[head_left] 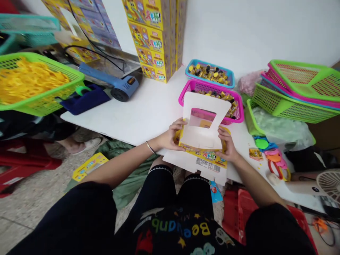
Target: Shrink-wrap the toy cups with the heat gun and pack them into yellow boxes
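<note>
A yellow printed carton [203, 140] with white inner faces is partly folded at the table's front edge. Its windowed flap stands up at the back, and a wide flap with a barcode hangs toward my lap. My left hand [174, 136] grips the carton's left side, thumb toward the front. On the right side, my right hand [227, 145] holds the carton with its fingers around the wall. Directly behind, a pink basket [239, 109] of small yellow and black pieces is partly hidden by the raised flap. A blue basket [231, 79] of similar pieces sits farther back.
Stacked yellow boxes [159, 46] stand at the back beside a blue heat gun [124, 86]. At left, a green basket [42, 106] holds yellow pieces. Nested baskets [289, 102], a bag [284, 125] and a fan [328, 182] occupy the right. A red stool [26, 159] is at lower left.
</note>
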The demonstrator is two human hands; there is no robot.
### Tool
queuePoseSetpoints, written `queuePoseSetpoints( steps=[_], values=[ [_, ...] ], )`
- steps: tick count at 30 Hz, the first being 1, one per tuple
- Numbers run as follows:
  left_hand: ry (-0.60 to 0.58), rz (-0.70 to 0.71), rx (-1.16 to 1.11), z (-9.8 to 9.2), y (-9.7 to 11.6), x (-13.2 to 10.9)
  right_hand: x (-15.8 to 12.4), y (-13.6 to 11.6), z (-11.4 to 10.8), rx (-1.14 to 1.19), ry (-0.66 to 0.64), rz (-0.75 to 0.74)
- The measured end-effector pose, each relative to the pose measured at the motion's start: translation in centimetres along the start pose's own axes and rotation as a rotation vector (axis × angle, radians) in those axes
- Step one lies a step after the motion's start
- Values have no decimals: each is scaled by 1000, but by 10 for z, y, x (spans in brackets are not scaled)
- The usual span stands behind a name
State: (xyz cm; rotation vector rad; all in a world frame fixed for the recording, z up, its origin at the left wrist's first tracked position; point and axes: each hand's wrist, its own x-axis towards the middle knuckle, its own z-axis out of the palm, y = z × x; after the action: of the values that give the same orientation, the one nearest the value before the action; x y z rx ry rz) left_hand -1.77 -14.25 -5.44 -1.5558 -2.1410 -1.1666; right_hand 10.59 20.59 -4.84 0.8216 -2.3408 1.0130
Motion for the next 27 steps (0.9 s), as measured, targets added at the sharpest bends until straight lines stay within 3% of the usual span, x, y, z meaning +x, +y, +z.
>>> queuePoseSetpoints(
  steps=[4, 10, 13, 15, 18, 19, 20, 23, 25, 27],
  values=[
    [-93, 62, -16, -6, 5, 7, 8, -3, -2, -29, -37, -64],
    [-27, 207, -74, -10, 18, 25, 16, 0, -10, -88, -192, -146],
    [-100, 253, -68, -13, 30, 36, 6, -4, -17, -96, -219, -210],
    [-146, 267, -64, -12, 37, 39, 1, -7, -25, -95, -18, -148],
    [-120, 234, -50, -4, 40, 34, 6, -6, -43, -142, 445, 125],
    [-101, 213, -31, 0, 38, 31, 11, -4, -51, -125, 482, 211],
    [-79, 192, -9, 2, 35, 28, 17, -2, -57, -70, 422, 276],
    [73, 119, 39, -1, 17, 33, 30, 3, -68, 258, -57, 345],
    [231, 43, 44, -13, 1, 57, 31, 3, -65, 437, -317, 350],
    [292, -70, 56, -27, -17, 99, 28, 2, -58, 520, -470, 372]
  ],
)
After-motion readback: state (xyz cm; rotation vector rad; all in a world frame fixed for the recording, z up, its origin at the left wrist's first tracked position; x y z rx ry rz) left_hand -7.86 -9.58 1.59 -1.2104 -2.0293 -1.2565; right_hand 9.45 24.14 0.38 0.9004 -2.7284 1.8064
